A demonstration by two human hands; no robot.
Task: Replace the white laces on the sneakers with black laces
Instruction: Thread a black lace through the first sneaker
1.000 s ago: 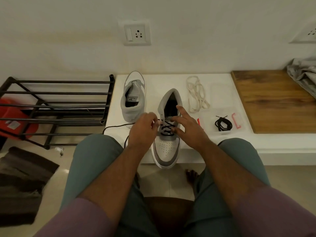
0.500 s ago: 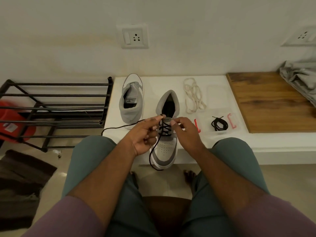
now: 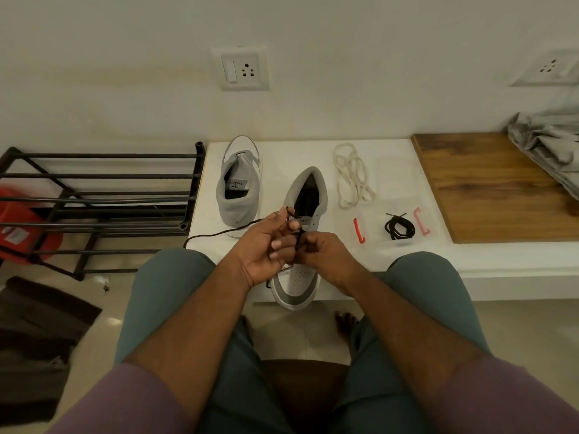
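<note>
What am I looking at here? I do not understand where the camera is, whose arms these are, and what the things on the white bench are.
The camera sits on a person's head and looks down, so the two arms are that person's own. No machine is involved. The left hand and the right hand both pinch a black lace over the near sneaker on the white bench. A second sneaker stands behind it on the left. On the right lie loose white laces and a coiled black lace. A shoe rack stands left of the bench.
</note>
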